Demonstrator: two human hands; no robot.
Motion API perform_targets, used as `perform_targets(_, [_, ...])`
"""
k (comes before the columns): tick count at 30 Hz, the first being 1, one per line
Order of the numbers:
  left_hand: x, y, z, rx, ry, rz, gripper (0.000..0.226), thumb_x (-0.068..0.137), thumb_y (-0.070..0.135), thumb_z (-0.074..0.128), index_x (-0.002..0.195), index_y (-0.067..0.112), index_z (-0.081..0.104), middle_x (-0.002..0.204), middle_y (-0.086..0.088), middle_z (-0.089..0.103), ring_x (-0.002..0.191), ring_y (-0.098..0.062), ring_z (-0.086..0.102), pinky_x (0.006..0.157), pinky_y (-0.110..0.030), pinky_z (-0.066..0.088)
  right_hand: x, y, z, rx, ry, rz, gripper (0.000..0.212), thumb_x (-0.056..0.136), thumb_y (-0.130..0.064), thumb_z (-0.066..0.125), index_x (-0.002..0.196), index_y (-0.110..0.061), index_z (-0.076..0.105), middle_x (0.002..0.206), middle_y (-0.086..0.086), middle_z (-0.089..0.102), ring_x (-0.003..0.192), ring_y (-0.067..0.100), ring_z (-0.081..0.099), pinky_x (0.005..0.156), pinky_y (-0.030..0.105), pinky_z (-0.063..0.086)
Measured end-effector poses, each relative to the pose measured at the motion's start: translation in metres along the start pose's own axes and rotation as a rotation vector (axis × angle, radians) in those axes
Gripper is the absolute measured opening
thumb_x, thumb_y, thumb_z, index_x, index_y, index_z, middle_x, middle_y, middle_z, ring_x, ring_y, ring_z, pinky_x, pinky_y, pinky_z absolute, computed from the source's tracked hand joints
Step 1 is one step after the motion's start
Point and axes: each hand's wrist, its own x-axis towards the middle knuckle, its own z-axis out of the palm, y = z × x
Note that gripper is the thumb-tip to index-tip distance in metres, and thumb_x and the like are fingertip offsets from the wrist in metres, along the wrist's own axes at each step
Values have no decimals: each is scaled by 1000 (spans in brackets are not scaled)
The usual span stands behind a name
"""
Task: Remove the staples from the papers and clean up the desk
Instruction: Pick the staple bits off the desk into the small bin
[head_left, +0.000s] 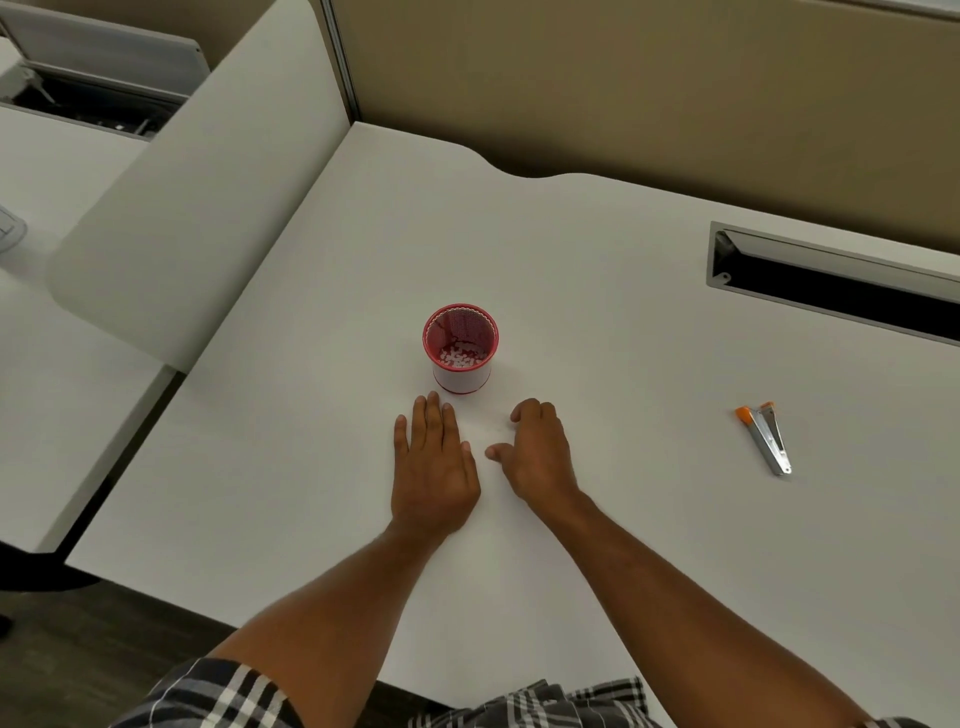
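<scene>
While no sheet of paper shows clearly anywhere in the frame, the white desk (597, 312) fills almost the whole picture, running from the lower left up to the beige partition at the top. Along the right edge sits a long cable slot (831, 280), dark inside. In the lower centre, two bare forearms reach in. The left hand (434, 462) lies flat, palm down, fingers straight and close together, its fingertips just short of the red mesh cup (460, 348). The right hand (535, 452), just beside it, has loosely curled fingers and the thumb stretched toward the left hand; between them there may be a faint mark or small scrap on the surface, too small to tell, and I can't say it pinches anything. The cup stands upright at centre frame, with small pale bits lying in its bottom. Well off to the right, the orange-tipped staple remover (766, 439) lies on the desk, untouched by either hand. My read: the stapled work looks finished, and what's left is gathering the last bits and putting the tool away.
</scene>
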Motion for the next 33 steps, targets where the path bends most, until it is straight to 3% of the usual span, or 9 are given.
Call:
perform_targets(8, [0, 1, -1, 2, 3, 0, 62, 99, 33, 24, 152, 1, 28, 162, -19, 24, 152, -32, 17, 123, -53, 15, 15, -2, 0, 119, 99, 31, 32, 84, -22, 73, 106, -13, 51, 108, 4, 53, 96, 21, 58, 82, 29, 51])
perform_targets(16, [-1, 0, -1, 7, 9, 9, 62, 100, 35, 24, 152, 2, 29, 162, -19, 25, 152, -33, 17, 123, -54, 16, 0, -4, 12, -30, 161, -33, 54, 75, -53, 73, 108, -17, 52, 107, -1, 52, 100, 16, 48, 74, 24, 45])
perform_targets(23, [-1, 0, -2, -2, 6, 8, 62, 100, 33, 26, 152, 1, 28, 162, -20, 24, 152, -32, 16, 123, -54, 16, 15, 8, -5, 151, 120, 55, 27, 88, -28, 67, 105, -14, 52, 106, 3, 57, 95, 21, 58, 78, 27, 46])
perform_targets(29, [-1, 1, -3, -1, 30, 10, 61, 98, 31, 27, 150, -1, 32, 159, -22, 28, 150, -35, 21, 122, -54, 17, -3, 27, -8, 32, 10, -29, 52, 78, -32, 78, 117, -17, 48, 118, 1, 49, 108, 17, 49, 85, 28, 46])
perform_targets(33, [-2, 1, -2, 0, 28, 16, 60, 98, 29, 31, 150, -1, 32, 160, -22, 28, 151, -34, 20, 122, -55, 17, 12, 15, -11, 5, 54, -4, 51, 76, -39, 78, 114, -17, 51, 114, 1, 53, 106, 19, 51, 82, 33, 49])
